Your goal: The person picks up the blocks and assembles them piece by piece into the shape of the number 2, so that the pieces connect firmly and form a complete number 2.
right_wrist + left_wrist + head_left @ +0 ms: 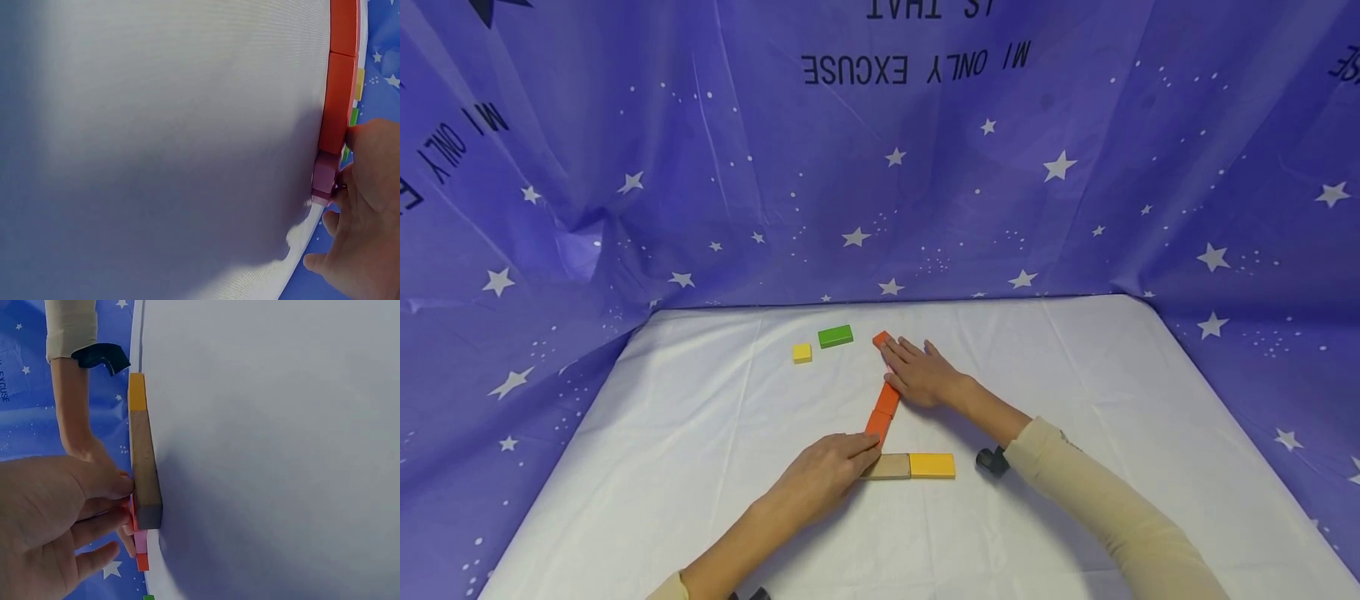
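Several wooden blocks lie in a line on the white cloth. Two orange-red blocks (887, 400) run end to end up from a bare wood block (891, 467), whose right end meets a yellow-orange block (932, 466). My left hand (829, 473) reaches in with fairly straight fingers, touching the nearer orange-red block and covering the wood block's left end. My right hand (922, 377) lies spread over the upper line, its thumb at an orange-red block and its fingers at the pink blocks (325, 172). A small red block (880, 339) shows past its fingertips.
A green block (836, 337) and a small yellow block (802, 353) lie apart at the back left of the white tablecloth (700, 400). Behind the table's far edge hangs a purple curtain (775, 208) with stars. A dark wrist device (992, 462) sits under the right forearm.
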Action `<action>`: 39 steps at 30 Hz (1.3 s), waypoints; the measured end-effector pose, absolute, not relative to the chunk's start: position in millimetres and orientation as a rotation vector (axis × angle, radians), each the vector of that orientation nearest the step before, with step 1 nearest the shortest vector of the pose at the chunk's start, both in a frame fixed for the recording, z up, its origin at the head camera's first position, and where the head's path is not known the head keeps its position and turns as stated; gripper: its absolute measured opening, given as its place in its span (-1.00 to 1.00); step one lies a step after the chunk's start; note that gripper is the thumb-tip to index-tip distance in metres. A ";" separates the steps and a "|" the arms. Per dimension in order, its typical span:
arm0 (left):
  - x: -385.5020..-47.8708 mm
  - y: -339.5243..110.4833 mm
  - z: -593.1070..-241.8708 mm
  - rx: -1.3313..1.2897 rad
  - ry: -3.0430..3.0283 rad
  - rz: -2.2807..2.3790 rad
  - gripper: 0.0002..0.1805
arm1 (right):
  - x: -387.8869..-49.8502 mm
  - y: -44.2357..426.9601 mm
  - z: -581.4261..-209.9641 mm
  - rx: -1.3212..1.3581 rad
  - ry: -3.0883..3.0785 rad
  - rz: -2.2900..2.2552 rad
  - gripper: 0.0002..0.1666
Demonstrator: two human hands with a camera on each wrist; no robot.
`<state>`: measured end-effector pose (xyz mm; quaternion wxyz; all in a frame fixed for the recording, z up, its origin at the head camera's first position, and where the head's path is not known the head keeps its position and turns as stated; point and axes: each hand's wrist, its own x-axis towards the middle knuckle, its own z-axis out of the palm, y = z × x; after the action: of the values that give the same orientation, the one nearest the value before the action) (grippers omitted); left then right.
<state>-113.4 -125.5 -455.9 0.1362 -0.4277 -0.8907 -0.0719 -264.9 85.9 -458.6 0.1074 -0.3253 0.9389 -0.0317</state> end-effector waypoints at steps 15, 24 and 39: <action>-189.9 -153.3 -439.2 -0.801 -2.757 -0.843 -0.52 | -266.4 88.0 -460.0 -0.963 2.753 -0.069 -0.26; -249.9 -169.1 -443.9 -0.663 -2.789 -0.985 -0.51 | -268.5 87.0 -464.6 -0.971 2.752 -0.050 -0.27; -314.1 -192.9 -462.5 -0.645 -2.949 -0.972 -0.40 | -267.8 86.1 -460.0 -0.972 2.751 -0.003 -0.28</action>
<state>-314.1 -192.9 -462.5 -0.0151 -0.2035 -0.9298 -0.3065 -267.8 86.1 -460.0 0.1118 -0.3312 0.9369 -0.0012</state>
